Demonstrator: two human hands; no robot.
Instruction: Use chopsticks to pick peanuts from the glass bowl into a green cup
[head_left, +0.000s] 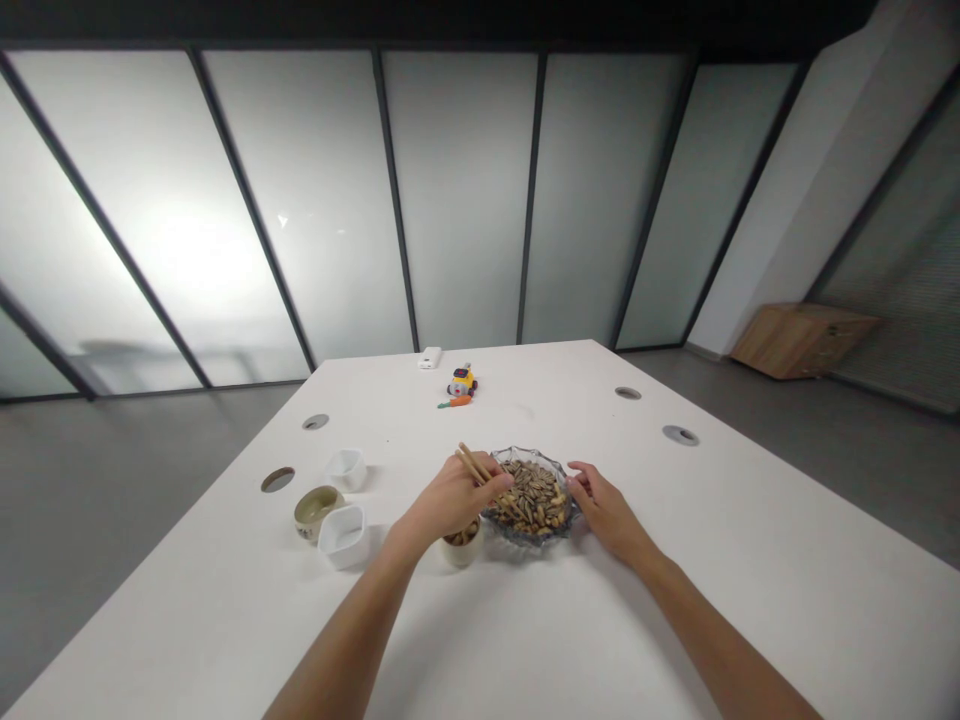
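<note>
A glass bowl (531, 537) with a wavy rim holds striped seeds (534, 483) and some peanuts. My left hand (465, 493) grips a pair of wooden chopsticks (472, 463), their lower ends over the left part of the bowl, partly hidden by the fingers. Below that hand stands a small cream cup (462, 553) with brown pieces in it. My right hand (600, 500) is at the bowl's right rim, fingers curved and apart, holding nothing.
To the left on the white table (525, 640) stand a green-brown bowl (307, 515) and two white containers (345, 545). Further back are a yellow toy car (462, 382), an orange carrot-like item (456, 402) and a white box (430, 358). Round holes pierce the tabletop.
</note>
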